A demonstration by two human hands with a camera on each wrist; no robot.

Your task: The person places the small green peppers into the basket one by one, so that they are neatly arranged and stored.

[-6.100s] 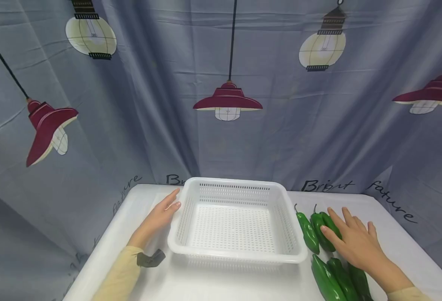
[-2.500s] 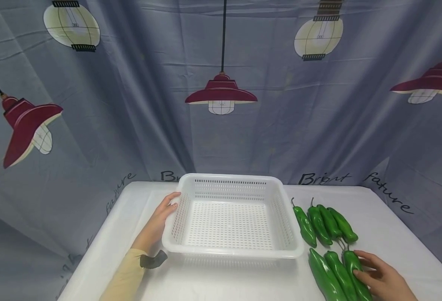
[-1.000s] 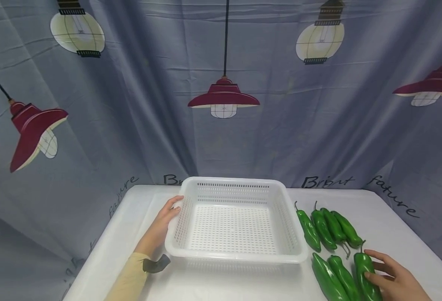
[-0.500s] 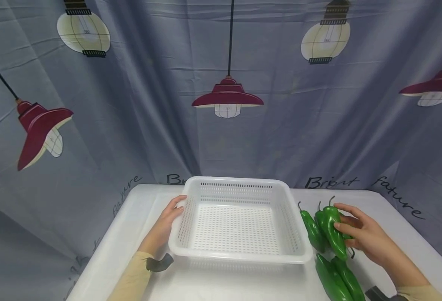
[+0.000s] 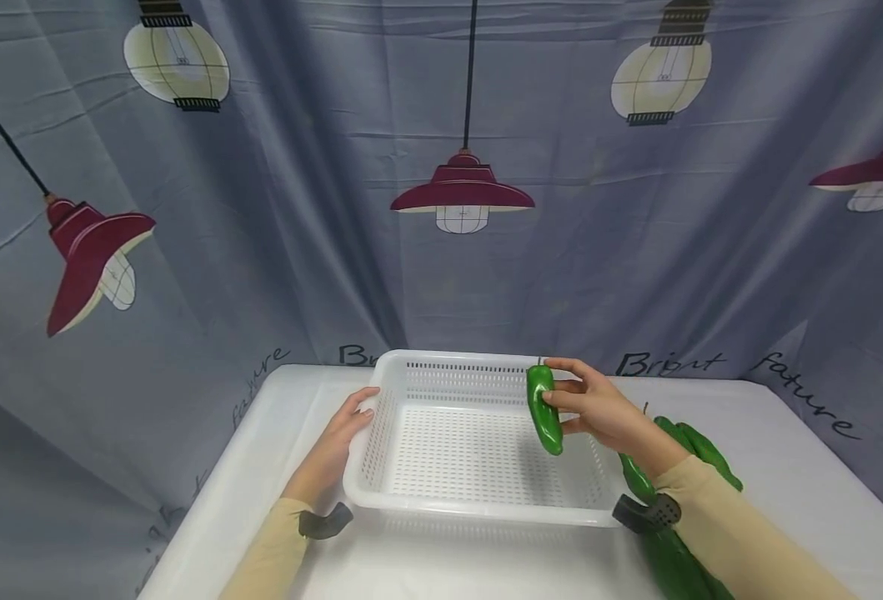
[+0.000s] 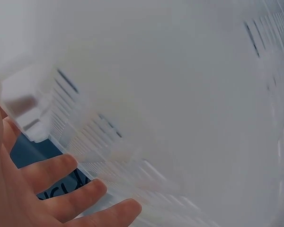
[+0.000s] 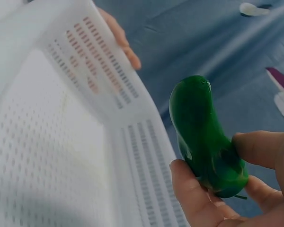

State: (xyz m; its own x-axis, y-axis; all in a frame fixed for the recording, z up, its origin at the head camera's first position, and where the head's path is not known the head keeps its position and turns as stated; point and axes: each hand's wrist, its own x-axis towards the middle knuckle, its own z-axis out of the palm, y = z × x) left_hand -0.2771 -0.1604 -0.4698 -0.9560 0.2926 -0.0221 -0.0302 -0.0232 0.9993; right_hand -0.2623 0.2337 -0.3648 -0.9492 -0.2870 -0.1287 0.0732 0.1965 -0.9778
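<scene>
My right hand [image 5: 599, 408] pinches a glossy green chili pepper [image 5: 542, 408] between thumb and fingers, over the right part of the white plastic basket [image 5: 479, 507]. In the head view its short stem points up; the right wrist view shows the blunt body of this pepper [image 7: 199, 123] with fingertips around the stem end. My left hand [image 5: 336, 437] rests against the basket's left side. In the left wrist view its spread, fairly straight fingers [image 6: 85, 203] lie along the outside of the slotted wall. The basket's visible floor is bare.
More green chili peppers lie right of the basket on the white table [image 5: 486, 558]: a far group [image 5: 711, 458] and a near group [image 5: 669, 562], both partly hidden by the right forearm. A grey-blue curtain [image 5: 321, 208] with printed lamps hangs behind.
My right hand has lifted the pepper from the near group, carried it left past the far group, and brought it over the basket. The left hand stays at the basket's left side.
</scene>
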